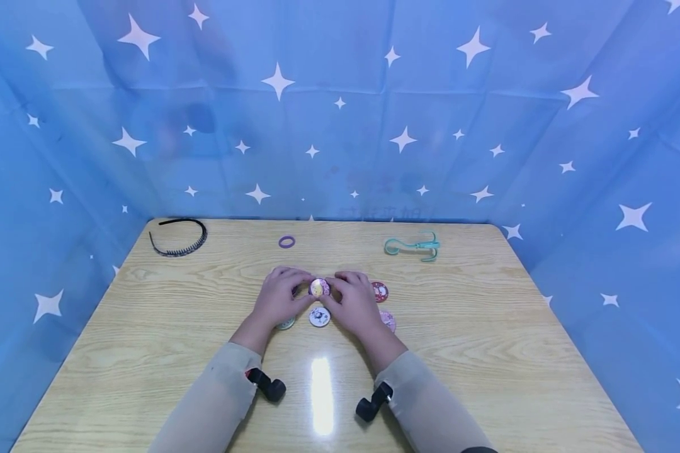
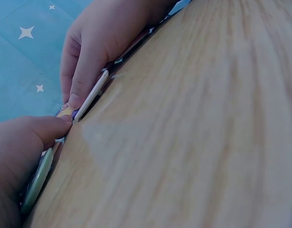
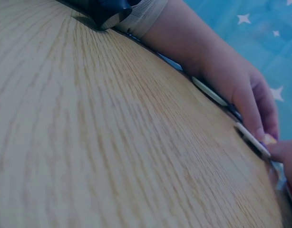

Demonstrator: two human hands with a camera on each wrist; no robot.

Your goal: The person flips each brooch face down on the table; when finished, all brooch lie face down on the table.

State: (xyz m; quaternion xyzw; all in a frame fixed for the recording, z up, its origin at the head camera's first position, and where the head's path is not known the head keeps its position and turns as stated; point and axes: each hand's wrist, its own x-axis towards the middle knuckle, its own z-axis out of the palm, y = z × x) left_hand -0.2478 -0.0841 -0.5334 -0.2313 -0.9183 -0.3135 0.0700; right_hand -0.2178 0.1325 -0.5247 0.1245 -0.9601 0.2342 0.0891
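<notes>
In the head view, a round badge (image 1: 320, 288) with a yellow figure and a dark purple rim lies between the two hands. My left hand (image 1: 280, 294) grips its left edge with thumb and forefinger, while my right hand (image 1: 351, 301) holds the right edge the same way. Just nearer to me is a white badge (image 1: 320, 316) with a dark drawing. A greenish badge (image 1: 286, 324) shows partly under the left hand, and a dark one is mostly hidden by its fingers. Beside the right hand are a red badge (image 1: 380, 291) and a pink badge (image 1: 388, 321), each partly covered.
Toward the back of the wooden table (image 1: 487, 352) lie a black toothed headband (image 1: 184, 251) at left, a purple ring-shaped band (image 1: 286, 241) in the middle and a teal hooked object (image 1: 413, 246) at right. A blue star-patterned curtain (image 1: 340, 170) stands behind.
</notes>
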